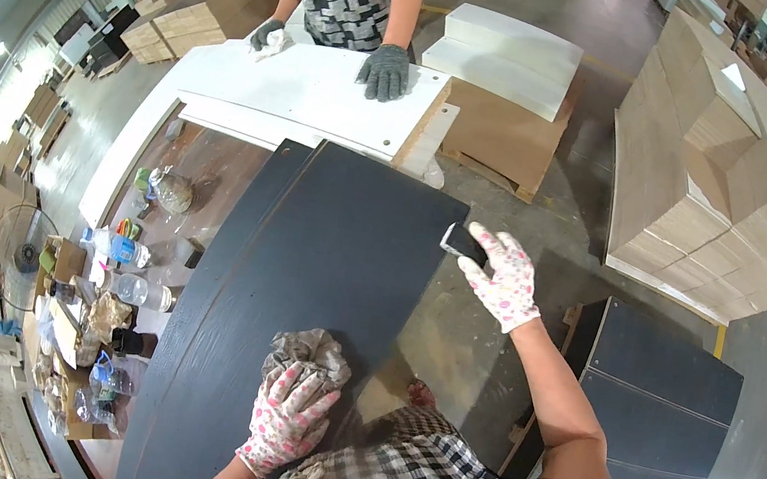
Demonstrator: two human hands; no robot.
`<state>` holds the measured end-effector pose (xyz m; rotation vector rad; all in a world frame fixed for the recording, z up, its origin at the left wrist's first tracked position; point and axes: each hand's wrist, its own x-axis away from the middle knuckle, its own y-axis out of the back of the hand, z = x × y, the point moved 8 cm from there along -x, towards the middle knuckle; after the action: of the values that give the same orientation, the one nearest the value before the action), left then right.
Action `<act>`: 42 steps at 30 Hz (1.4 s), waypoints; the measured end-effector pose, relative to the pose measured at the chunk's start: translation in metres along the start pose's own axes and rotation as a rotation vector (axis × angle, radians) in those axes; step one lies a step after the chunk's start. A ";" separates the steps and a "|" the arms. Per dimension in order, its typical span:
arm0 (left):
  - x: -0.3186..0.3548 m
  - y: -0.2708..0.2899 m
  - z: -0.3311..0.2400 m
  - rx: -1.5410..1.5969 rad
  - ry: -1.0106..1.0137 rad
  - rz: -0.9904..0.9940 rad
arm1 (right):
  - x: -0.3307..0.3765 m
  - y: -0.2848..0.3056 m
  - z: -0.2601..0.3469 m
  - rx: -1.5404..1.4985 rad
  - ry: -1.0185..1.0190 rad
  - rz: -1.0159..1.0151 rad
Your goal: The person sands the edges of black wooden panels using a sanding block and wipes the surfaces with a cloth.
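Note:
A dark grey-blue panel (352, 244) with long grooves lies in front of me. Pressed on its near part is a crumpled grey rag (312, 349), held under the closed fingers of my left hand (287, 421). My right hand (504, 280) grips a small black block with a white edge (466, 243) between thumb and fingers, at the panel's far right edge. What the block is exactly, I cannot make out. Both my hands wear white gloves with pink dots.
Across from me a co-worker's grey-gloved hand (386, 72) rests on a white panel (298, 83). Plastic bottles (142, 290) stand at the left. More dark panels (663, 388) are stacked at my right. Stacked cardboard-coloured boards (708, 182) stand behind them, and white boards (506, 52) lie on a pallet.

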<state>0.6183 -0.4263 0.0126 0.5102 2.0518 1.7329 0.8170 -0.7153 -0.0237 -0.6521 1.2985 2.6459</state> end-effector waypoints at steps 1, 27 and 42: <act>0.001 0.000 0.000 0.005 0.005 0.001 | -0.001 -0.005 0.001 0.104 0.031 -0.008; 0.023 -0.012 0.016 0.054 0.067 -0.187 | -0.021 -0.011 -0.042 0.009 -0.037 -0.049; 0.013 -0.003 0.015 0.054 0.086 -0.170 | 0.036 -0.006 0.034 -0.044 0.334 -0.295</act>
<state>0.6153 -0.4079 0.0069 0.2728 2.1390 1.6299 0.7754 -0.6875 -0.0253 -1.2311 1.1101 2.3997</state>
